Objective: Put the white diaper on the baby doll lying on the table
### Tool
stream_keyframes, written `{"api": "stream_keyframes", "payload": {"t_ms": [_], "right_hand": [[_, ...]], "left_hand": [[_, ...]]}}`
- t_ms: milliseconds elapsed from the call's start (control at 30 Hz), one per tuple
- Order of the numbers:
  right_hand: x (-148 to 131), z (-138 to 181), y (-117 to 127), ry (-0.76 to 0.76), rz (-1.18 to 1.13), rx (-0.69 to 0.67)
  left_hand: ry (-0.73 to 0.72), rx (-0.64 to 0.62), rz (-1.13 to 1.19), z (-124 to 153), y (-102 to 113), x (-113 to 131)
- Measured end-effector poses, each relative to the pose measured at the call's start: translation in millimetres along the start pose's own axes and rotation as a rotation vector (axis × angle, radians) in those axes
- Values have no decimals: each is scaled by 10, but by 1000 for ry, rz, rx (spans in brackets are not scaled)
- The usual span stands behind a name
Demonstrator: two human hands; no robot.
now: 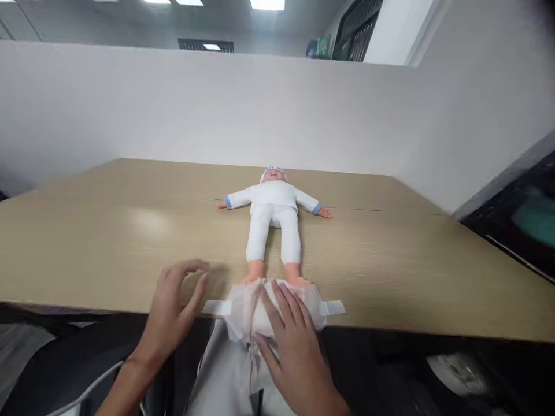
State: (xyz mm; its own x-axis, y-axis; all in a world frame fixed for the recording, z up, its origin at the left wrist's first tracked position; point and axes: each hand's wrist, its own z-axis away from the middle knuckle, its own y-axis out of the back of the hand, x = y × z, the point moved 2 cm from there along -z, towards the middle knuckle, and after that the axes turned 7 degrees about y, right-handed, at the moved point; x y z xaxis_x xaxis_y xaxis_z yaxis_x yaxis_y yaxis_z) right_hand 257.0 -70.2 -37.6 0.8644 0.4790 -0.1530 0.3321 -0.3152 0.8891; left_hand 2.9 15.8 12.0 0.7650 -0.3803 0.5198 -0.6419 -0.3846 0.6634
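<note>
A white diaper [260,315] with its tabs spread to both sides hangs over the table's front edge, partly above my lap. My right hand [292,341] lies on it with fingers stretched out, pressing its middle. To the left of the diaper, my left hand [177,300] is raised over the table edge, thumb and fingers apart and nothing between them. Beyond the diaper a baby doll [274,199] lies on its back, arms out, in a white outfit with blue cuffs and a patterned cap. Its feet reach the diaper's far edge, which partly covers them.
The wooden table [143,242] runs back to a white partition wall [260,110]. A dark screen-like object [520,214] stands at the right. Below the front edge are my light trousers [212,370], a white cable [93,387] and a blurred pale object [457,374].
</note>
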Motion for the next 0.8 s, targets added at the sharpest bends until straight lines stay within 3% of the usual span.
{"api": "stream_keyframes", "payload": {"t_ms": [200,300,400,667,800], "right_hand": [[-5,-7,-11,-8,-27,19],[7,8,-37,-18,-52,68],[22,9,-59,4,-60,99],[53,9,-65,46,-60,69],[115,-15,-7,57,-73,10]], "left_hand": [[-611,-451,-247,-725,-499,434],[-827,-586,-388,-923,-729,642],[-983,-681,-382,-1048,-890,764],[-1071,-665,-32,-1236,-1206,846],[-993,-695,86,-1391,-1157,958]]}}
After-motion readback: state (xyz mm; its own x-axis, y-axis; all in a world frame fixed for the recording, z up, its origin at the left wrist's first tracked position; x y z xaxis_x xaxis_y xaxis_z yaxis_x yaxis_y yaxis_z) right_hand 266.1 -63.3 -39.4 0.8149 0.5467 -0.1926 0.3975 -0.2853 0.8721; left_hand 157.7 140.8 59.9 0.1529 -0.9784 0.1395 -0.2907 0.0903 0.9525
